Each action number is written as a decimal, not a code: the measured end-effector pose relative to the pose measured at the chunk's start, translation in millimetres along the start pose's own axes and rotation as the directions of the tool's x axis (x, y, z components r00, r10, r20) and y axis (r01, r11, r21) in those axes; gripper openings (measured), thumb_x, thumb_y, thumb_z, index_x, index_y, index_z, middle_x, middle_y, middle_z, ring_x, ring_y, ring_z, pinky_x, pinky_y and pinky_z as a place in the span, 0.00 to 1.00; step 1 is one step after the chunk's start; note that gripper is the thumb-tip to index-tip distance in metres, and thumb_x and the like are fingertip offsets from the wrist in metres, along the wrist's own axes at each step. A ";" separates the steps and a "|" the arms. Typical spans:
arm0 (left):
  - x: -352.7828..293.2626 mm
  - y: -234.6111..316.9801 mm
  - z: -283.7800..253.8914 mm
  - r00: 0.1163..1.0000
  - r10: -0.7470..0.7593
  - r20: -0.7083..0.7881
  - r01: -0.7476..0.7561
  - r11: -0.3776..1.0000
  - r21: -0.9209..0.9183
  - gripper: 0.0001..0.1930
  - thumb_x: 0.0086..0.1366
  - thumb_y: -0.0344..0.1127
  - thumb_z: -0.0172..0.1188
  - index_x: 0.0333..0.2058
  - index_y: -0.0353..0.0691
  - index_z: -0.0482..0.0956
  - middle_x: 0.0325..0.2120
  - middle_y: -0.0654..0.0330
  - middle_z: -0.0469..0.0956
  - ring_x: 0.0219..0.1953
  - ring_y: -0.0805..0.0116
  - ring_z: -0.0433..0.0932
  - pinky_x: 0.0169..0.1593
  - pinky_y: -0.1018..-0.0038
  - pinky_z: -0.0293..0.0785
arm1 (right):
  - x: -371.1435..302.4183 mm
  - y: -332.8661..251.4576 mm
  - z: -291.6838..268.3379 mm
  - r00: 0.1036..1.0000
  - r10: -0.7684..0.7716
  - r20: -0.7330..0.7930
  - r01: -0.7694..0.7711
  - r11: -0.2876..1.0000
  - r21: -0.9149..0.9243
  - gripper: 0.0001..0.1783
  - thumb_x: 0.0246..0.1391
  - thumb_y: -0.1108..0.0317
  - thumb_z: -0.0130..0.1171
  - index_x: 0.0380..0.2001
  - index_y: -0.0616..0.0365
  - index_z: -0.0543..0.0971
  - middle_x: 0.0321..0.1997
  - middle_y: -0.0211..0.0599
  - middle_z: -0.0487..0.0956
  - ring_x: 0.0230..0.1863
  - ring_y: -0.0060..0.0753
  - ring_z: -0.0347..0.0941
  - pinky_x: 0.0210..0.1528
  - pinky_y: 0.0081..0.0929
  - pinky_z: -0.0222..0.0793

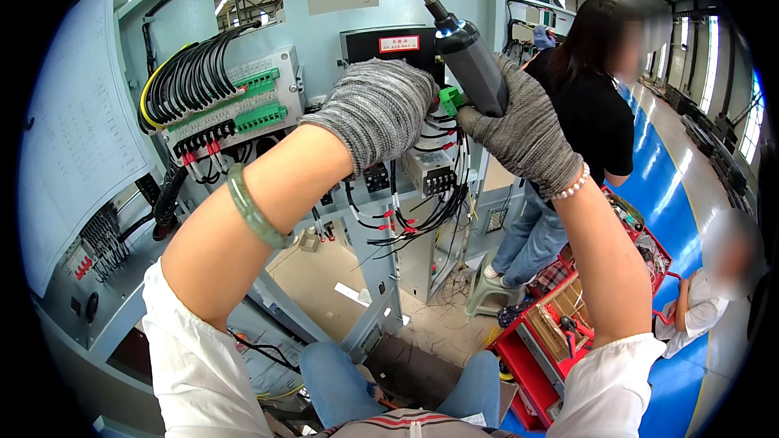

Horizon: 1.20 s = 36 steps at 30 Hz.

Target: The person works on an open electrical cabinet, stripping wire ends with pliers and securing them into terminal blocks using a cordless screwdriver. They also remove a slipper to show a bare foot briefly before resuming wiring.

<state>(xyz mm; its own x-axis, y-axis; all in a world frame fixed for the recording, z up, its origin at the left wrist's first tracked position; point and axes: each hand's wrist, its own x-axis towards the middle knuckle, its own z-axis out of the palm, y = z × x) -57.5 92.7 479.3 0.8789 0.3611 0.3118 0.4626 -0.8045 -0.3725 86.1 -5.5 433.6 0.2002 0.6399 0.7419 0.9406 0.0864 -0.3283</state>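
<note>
My right hand (527, 126), in a grey knit glove, is wrapped round a dark electric screwdriver (471, 65). Its bit points up and to the left, free of any screw, and a light glows near the nose. My left hand (377, 105), gloved alike, is closed with its fingertips at a small green terminal plug (451, 100); its far fingers are hidden. The right thumb lies close beside the plug. Black wires (438, 134) with red sleeves hang just below the plug. Behind my left hand is a black unit (389, 42) with a red-and-white label.
A light-blue metal cabinet frame surrounds the work. A terminal module (268, 89) with green connectors and bundled black wires is at left, near a paper sheet (85, 130). More black terminal blocks (438, 182) sit below. A red tool cart (527, 357) and a person in black (588, 97) are at right.
</note>
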 end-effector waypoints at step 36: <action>-1.5 -14.6 24.7 0.949 -0.021 -0.314 -0.158 0.831 -0.533 0.13 0.56 0.37 0.61 0.39 0.38 0.77 0.29 0.53 0.78 0.33 0.63 0.76 0.43 0.69 0.72 | 23.5 21.0 7.3 0.996 -0.007 -0.087 0.044 0.902 0.429 0.31 0.40 0.58 0.67 0.40 0.73 0.69 0.26 0.44 0.77 0.22 0.25 0.75 0.25 0.22 0.74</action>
<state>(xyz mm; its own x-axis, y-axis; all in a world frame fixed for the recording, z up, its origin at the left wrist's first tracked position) -62.7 115.6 462.6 0.7882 0.2117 0.5779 0.1837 -0.9771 0.1074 108.6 17.0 439.8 0.2166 0.5700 0.7926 0.7397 0.4340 -0.5143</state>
